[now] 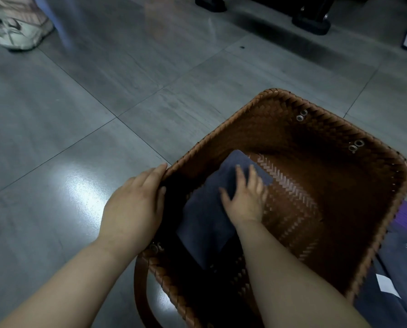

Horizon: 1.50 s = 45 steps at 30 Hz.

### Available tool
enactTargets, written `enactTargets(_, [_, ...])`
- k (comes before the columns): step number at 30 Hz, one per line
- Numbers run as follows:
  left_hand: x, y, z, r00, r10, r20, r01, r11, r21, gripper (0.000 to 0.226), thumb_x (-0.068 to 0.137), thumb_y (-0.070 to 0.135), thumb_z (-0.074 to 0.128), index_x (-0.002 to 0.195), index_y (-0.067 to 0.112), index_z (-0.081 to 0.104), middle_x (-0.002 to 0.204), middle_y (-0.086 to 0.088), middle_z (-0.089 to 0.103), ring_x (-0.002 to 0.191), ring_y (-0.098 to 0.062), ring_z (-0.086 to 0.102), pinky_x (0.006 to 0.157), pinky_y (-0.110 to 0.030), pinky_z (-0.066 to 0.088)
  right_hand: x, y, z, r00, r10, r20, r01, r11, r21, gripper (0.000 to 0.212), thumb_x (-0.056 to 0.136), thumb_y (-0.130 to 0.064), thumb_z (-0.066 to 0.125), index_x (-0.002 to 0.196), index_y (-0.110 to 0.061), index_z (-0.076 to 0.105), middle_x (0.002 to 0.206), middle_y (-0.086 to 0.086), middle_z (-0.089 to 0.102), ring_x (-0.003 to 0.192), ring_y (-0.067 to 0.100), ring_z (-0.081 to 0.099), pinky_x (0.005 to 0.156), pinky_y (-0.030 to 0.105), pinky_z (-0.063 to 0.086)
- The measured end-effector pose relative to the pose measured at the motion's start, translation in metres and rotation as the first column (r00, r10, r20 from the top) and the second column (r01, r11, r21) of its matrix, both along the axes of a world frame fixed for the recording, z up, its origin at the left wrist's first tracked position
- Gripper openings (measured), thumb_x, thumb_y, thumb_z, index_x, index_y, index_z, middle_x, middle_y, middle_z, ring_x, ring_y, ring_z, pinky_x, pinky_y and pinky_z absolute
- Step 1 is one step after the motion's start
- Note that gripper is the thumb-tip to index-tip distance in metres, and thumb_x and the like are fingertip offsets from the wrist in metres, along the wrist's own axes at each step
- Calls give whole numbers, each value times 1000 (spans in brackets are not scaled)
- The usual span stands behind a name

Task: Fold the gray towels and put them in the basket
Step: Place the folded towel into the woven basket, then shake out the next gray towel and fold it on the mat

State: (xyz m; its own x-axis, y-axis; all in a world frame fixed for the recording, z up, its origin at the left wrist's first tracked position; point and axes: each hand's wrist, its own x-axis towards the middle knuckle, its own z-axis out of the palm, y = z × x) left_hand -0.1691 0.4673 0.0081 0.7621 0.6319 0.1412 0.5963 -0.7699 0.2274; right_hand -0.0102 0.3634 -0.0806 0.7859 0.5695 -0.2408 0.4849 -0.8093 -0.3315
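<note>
Gray towel (205, 216) in basket (339, 129), right hand (245, 197) flat on it, left hand (136, 204) gripping rim

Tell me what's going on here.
A person is laying a folded gray towel in a brown woven basket on the tiled floor. The right hand lies flat on the towel, pressing it onto the basket's bottom near the left wall. The left hand holds the rim on that side. No other towel shows inside.
</note>
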Motion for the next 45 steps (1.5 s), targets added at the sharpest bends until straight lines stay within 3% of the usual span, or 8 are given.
enactTargets(4, [-3, 1, 5, 997, -82, -1, 82, 996, 36, 46, 80, 24, 34, 110, 4, 62, 101, -12, 70, 85, -30, 69, 76, -42, 52, -14, 2, -12, 926, 373, -52, -375, 904, -206, 58, 98, -43, 20, 148, -23, -3, 156, 4, -13, 144, 23, -13, 115, 39, -13])
enactTargets(13, [-16, -4, 5, 991, -135, -2, 135, 989, 63, 45, 81, 28, 34, 108, 11, 65, 111, -12, 66, 101, -26, 60, 93, -39, 39, -19, 10, -6, 924, 372, -87, -381, 872, -307, 56, 98, -39, 24, 147, -15, 11, 156, 9, 7, 142, 30, 9, 116, 42, 4])
enactTargets(21, [12, -45, 49, 915, -321, 243, 329, 944, 11, 37, 81, 32, 38, 86, 15, 71, 86, 1, 72, 83, -9, 58, 71, -25, 47, 21, -15, 90, 812, 458, 361, -465, 882, -74, 25, 92, -17, 42, 110, -8, 57, 112, 11, 61, 110, 30, 48, 90, 31, 26])
enactTargets(25, [57, -94, 62, 796, -494, 350, 523, 852, 12, 33, 82, 29, 40, 83, 13, 69, 81, 1, 70, 85, -12, 51, 71, -25, 40, 40, -90, 138, 670, 137, 729, -438, 867, 239, 22, 71, -16, 49, 76, -12, 69, 64, 2, 65, 66, 22, 59, 64, 28, 26])
enactTargets(30, [104, -177, 49, 648, -702, 296, 740, 672, -26, 34, 78, 32, 40, 86, 19, 71, 87, 4, 72, 85, -7, 59, 73, -21, 41, 42, -239, 114, 764, -250, 594, -15, 915, 404, 18, 72, -15, 48, 74, -6, 63, 66, 10, 65, 63, 26, 62, 61, 29, 36])
enactTargets(37, [115, -210, 0, 549, -813, -192, 833, 551, 47, 51, 71, 43, 32, 94, 22, 72, 105, 1, 71, 102, -16, 66, 91, -30, 48, 6, -363, 37, 913, -387, -127, 370, 918, -139, 69, 74, -54, 47, 128, -11, 49, 130, 8, 51, 123, 23, 46, 100, 24, 32])
enactTargets(40, [113, -210, 0, 542, -808, -229, 838, 539, 81, 49, 72, 42, 33, 95, 21, 72, 106, -2, 70, 105, -20, 64, 95, -33, 29, -6, -358, 27, 904, -414, -107, 397, 906, -148, 92, 62, -74, 39, 138, -21, 35, 141, -1, 36, 131, 20, 34, 107, 27, 26])
enactTargets(45, [112, -208, -5, 549, -817, -175, 834, 549, 55, 44, 75, 39, 35, 93, 23, 73, 106, 0, 70, 115, -16, 46, 94, -32, 28, 14, -340, 18, 749, -663, 12, 663, 747, -50, 57, 85, -40, 57, 132, -12, 41, 135, 10, 45, 127, 28, 40, 102, 34, 30])
